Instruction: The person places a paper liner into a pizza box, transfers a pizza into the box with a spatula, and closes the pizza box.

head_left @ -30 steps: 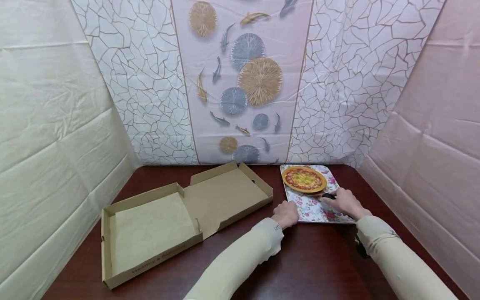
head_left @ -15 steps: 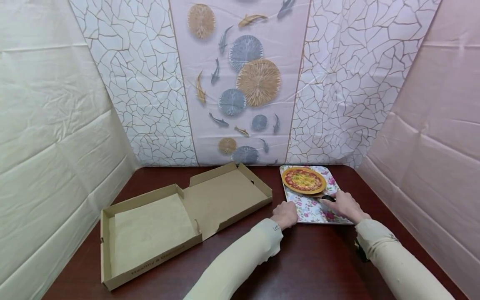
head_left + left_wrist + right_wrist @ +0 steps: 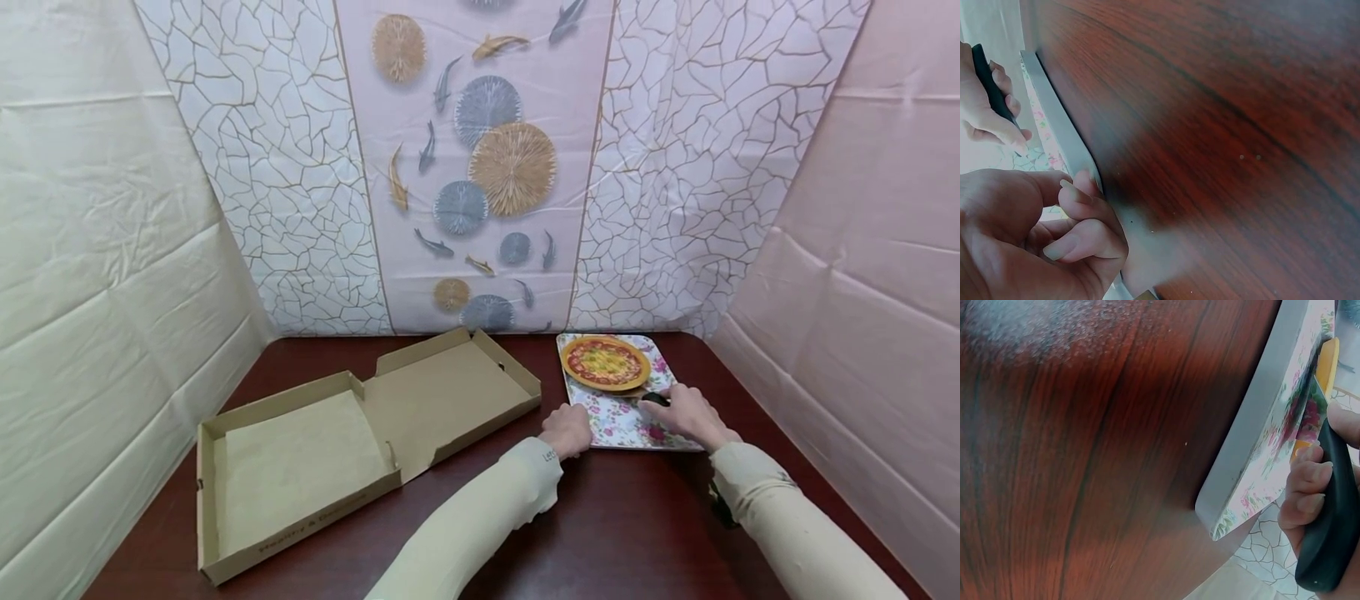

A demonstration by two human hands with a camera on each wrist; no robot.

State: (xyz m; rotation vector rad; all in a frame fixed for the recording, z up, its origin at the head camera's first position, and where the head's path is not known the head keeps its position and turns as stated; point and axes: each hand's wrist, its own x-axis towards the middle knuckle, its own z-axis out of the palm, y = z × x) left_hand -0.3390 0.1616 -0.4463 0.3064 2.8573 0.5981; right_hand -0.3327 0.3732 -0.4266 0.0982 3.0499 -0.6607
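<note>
A round pizza [image 3: 605, 363] with a yellow-orange rim lies on the back part of a white flowered tray [image 3: 626, 425]. My left hand [image 3: 567, 429] grips the tray's front left edge, its fingers curled in the left wrist view. With my right hand [image 3: 693, 412] I hold a pizza server by its black handle [image 3: 1335, 519]. Its shiny metal blade [image 3: 1316, 403] points at the near edge of the pizza and reflects the flowers in the right wrist view. Whether the blade's tip is under the pizza is hidden.
An unfolded cardboard pizza box [image 3: 450, 392] stands on the left and middle of the dark red wooden table [image 3: 600, 525]. A sheet of paper [image 3: 303, 467] lines its left half. Fabric-covered walls [image 3: 652, 208] close off the back and both sides.
The head view has shifted slightly, so everything sits a little further left and lower. Both hands keep their holds, and the pizza and tray show no clear movement.
</note>
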